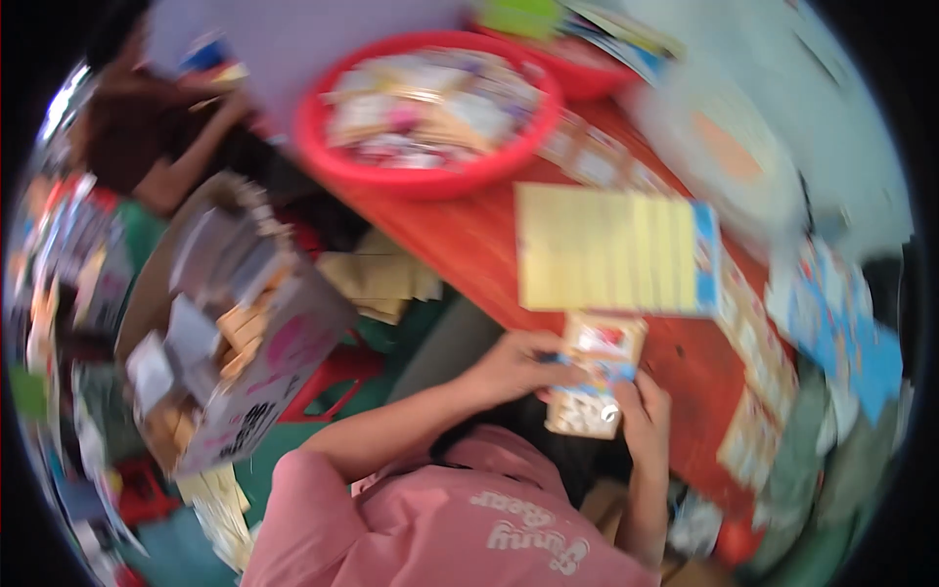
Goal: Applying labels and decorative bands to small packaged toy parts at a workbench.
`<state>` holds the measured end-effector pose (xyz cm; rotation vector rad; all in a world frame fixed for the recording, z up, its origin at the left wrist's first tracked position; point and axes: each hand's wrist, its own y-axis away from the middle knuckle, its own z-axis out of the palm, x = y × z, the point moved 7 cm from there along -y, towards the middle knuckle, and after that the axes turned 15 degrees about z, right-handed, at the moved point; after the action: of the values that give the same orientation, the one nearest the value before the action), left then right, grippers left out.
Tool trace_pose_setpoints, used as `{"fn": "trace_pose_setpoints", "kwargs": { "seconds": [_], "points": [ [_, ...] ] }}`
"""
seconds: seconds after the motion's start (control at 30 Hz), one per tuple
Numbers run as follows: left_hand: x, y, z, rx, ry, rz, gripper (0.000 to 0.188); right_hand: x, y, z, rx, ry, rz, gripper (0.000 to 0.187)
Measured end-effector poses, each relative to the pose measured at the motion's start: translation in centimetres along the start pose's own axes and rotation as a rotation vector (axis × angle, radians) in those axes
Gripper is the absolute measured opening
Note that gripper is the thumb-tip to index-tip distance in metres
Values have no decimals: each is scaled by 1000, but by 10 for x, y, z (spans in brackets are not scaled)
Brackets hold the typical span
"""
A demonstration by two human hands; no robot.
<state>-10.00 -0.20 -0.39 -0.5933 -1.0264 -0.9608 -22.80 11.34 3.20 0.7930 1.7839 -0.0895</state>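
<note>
Over the near edge of the red-orange table, both my hands hold a small flat packet (593,415) with a clear front. Pale pieces show through its lower part, and a band of blue and a red picture lie above. My left hand (528,368) grips its left side, fingers closed across the front. From the right, my right hand (646,409) pinches the packet's lower right edge. Just beyond them, a fanned row of overlapping pale yellow cards (606,249) lies on the table, the rightmost showing a blue printed face.
A red basin (323,147) heaped with packets stands at the table's far left. More packets (758,430) line the right side. On the left is an open cardboard box (284,377) of packs and papers, beside a red stool (342,377). Another person (132,137) sits at far left.
</note>
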Motion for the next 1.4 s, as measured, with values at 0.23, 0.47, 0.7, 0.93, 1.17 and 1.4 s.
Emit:
{"fn": "trace_pose_setpoints", "kwargs": {
  "seconds": [0.23,0.47,0.7,0.93,1.17,1.4],
  "points": [
    [18,10,-15,-38,324,146,56,30,-12,20,-223,-714,114,27],
    [27,5,-8,-101,189,195,52,17,-2,47,-409,-766,57,38],
    [26,8,-33,296,149,279,30,13,-19,63,-436,-913,176,34],
    [22,-5,-15,145,336,166,36,16,-30,34,-362,-924,131,42],
    [15,-14,-15,216,229,202,10,26,-28,41,-448,-962,112,43],
    [17,-30,15,87,245,107,64,21,-27,55,-637,-1057,124,46]
  ]
}}
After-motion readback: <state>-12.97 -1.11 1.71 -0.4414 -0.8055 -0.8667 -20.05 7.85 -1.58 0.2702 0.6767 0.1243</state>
